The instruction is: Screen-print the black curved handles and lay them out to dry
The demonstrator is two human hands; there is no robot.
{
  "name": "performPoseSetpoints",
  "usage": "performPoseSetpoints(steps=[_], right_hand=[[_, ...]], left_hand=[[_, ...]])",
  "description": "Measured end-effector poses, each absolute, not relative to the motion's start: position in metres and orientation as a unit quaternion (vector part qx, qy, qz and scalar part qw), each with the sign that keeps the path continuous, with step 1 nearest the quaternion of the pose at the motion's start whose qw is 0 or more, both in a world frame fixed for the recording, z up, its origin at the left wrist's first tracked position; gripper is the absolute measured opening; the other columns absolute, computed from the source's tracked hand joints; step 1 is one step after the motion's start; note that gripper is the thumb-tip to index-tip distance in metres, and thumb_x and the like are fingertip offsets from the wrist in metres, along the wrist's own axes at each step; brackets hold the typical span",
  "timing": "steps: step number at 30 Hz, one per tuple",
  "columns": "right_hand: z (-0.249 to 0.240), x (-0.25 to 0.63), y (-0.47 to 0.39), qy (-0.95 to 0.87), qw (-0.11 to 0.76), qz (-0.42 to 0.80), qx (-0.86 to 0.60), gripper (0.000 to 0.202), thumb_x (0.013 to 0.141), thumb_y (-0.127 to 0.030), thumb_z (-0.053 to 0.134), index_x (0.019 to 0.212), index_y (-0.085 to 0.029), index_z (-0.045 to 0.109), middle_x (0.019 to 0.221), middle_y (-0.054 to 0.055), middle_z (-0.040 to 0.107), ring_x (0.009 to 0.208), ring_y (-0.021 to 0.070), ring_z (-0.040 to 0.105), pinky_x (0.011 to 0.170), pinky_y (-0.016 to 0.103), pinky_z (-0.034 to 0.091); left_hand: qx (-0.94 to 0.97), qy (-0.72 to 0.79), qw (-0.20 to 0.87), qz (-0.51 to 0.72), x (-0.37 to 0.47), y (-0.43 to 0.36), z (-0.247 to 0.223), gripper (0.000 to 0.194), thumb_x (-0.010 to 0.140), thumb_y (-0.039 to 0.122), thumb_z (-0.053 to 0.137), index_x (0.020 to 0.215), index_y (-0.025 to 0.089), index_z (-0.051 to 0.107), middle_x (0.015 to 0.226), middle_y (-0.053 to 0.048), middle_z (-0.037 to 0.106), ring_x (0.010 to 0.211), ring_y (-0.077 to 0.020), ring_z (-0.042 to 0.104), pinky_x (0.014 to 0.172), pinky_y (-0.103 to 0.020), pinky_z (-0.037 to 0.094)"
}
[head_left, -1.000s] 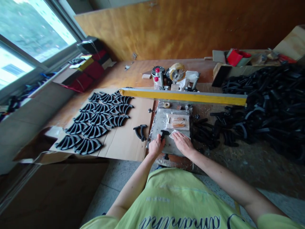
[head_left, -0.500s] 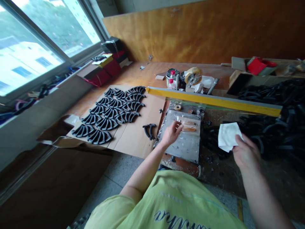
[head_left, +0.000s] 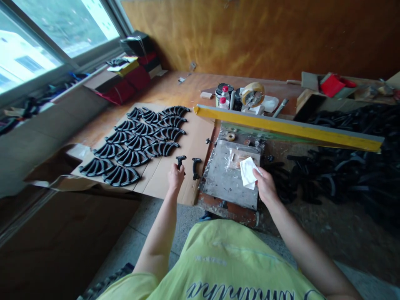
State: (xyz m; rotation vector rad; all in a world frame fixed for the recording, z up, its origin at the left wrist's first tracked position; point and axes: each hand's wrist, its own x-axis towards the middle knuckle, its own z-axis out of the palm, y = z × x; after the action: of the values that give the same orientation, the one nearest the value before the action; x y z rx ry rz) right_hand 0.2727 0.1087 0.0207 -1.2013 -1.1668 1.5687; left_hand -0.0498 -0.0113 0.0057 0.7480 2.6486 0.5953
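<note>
My left hand (head_left: 176,178) is closed round a curved black handle-like part (head_left: 180,159), whose upper end sticks out above my fingers over the cardboard sheet (head_left: 159,183). A second part of the same kind (head_left: 196,168) lies just to its right on the cardboard. Between thumb and fingers my right hand (head_left: 265,183) pinches a folded white cloth or paper (head_left: 248,172) above the grey metal plate (head_left: 223,175). Under and beside the cloth, a clear plastic sheet with orange-brown strips (head_left: 235,160) lies on the plate. Rows of black curved parts (head_left: 133,156) fan out on the cardboard at left.
A yellow-edged bar (head_left: 281,127) crosses behind the plate. Behind it stand bottles with red caps (head_left: 224,93) and a tape roll (head_left: 252,95). Dark parts are heaped (head_left: 340,171) at right. Boxes (head_left: 134,81) stand by the window.
My left hand has moved left from the plate to the cardboard and taken hold of one of the two black parts there. My right hand has brought the white cloth left over the plate.
</note>
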Motion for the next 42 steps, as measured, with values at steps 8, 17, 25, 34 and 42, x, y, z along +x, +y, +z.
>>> performPoseSetpoints(steps=[8,17,25,34,42], right_hand=[[0.008,0.223,0.088,-0.810,0.269,0.361,-0.376,0.041,0.096,-0.028,0.039,0.129,-0.022,0.061,0.127,0.008,0.065,0.115,0.0237,0.062,0.100,0.037,0.048],[-0.019,0.198,0.051,-0.959,0.128,0.204,-0.152,0.056,0.092,-0.008,0.034,0.146,-0.019,0.042,0.149,0.005,0.043,0.140,0.0209,0.036,0.116,0.042,0.032],[-0.018,0.211,0.058,-0.960,0.108,0.224,-0.128,0.053,0.092,-0.009,0.033,0.143,-0.018,0.047,0.146,0.006,0.048,0.137,0.0196,0.041,0.116,0.041,0.033],[-0.012,0.235,0.059,-0.931,0.130,0.317,-0.125,0.050,0.088,-0.008,0.034,0.129,-0.018,0.061,0.133,0.008,0.060,0.125,0.0205,0.054,0.111,0.042,0.038],[0.020,0.228,0.088,-0.710,0.273,0.517,-0.393,0.033,0.092,-0.037,0.044,0.115,-0.020,0.062,0.112,0.007,0.069,0.098,0.0217,0.065,0.084,0.034,0.051]], left_hand=[[0.503,0.810,0.200,0.226,0.032,-0.058,-0.003,0.009,0.086,0.029,0.058,0.087,0.022,0.054,0.081,-0.001,0.065,0.071,-0.0156,0.063,0.063,-0.024,0.043],[0.526,0.805,0.179,0.210,0.041,-0.059,-0.009,0.007,0.087,0.023,0.057,0.082,0.020,0.053,0.084,-0.004,0.061,0.073,-0.0164,0.060,0.065,-0.025,0.042],[0.540,0.797,0.181,0.202,0.040,-0.058,-0.014,0.006,0.088,0.022,0.055,0.082,0.020,0.053,0.084,-0.004,0.060,0.074,-0.0172,0.060,0.066,-0.026,0.043],[0.523,0.805,0.204,0.195,0.039,-0.055,-0.009,0.006,0.086,0.024,0.056,0.082,0.021,0.053,0.086,-0.005,0.062,0.078,-0.0181,0.061,0.069,-0.027,0.044],[0.441,0.824,0.251,0.253,0.041,-0.054,0.004,0.016,0.087,0.033,0.055,0.095,0.021,0.059,0.076,-0.001,0.064,0.069,-0.0156,0.060,0.063,-0.025,0.042]])
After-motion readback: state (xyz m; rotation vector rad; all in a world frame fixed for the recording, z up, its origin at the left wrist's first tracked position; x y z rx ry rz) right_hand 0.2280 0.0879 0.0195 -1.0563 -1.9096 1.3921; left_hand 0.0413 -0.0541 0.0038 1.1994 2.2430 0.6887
